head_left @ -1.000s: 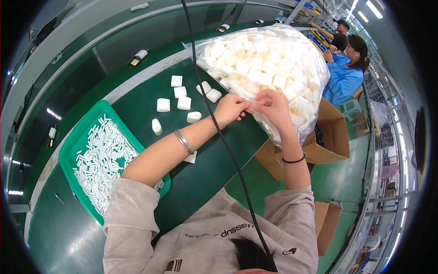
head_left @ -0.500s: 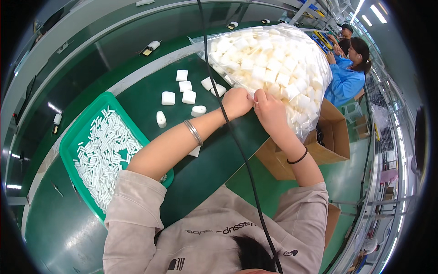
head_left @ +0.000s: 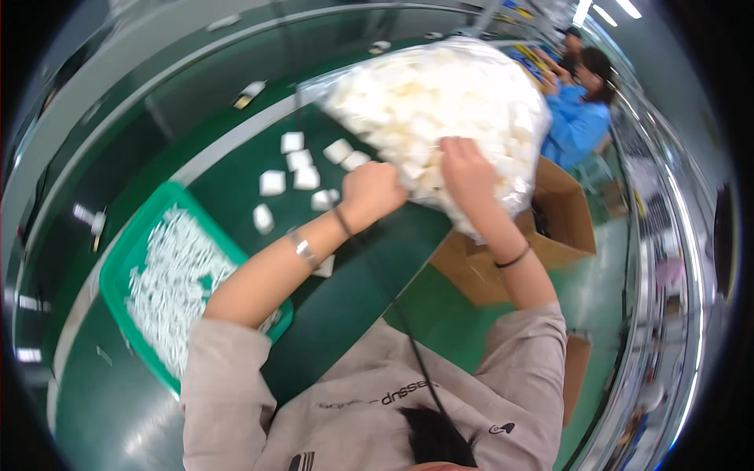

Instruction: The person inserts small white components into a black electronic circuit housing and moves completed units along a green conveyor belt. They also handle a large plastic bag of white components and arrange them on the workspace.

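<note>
A large clear plastic bag (head_left: 522, 118) full of white blocky pieces lies at the far right of the green work table. My right hand (head_left: 469, 173) is on the near side of this bag, its fingers curled and closed on the plastic. Just left of it, by the bag's near edge, my left hand (head_left: 375, 192) is closed like a fist, back upward. Blur and the hand itself hide what its fingers hold. Several loose white blocks (head_left: 272, 183) lie on the table beyond my left forearm.
A green tray (head_left: 118, 302) of many short white tubes stands at the left, partly under my left arm. An open cardboard box (head_left: 573, 208) is below the bag. A dark cable (head_left: 420, 357) hangs across the view. Co-workers, one in a blue top (head_left: 577, 122), sit at far right.
My hands were together at the bag's edge and have moved apart, the left one toward the left and nearer me, the right one slightly rightward. The view has shifted and blurred.
</note>
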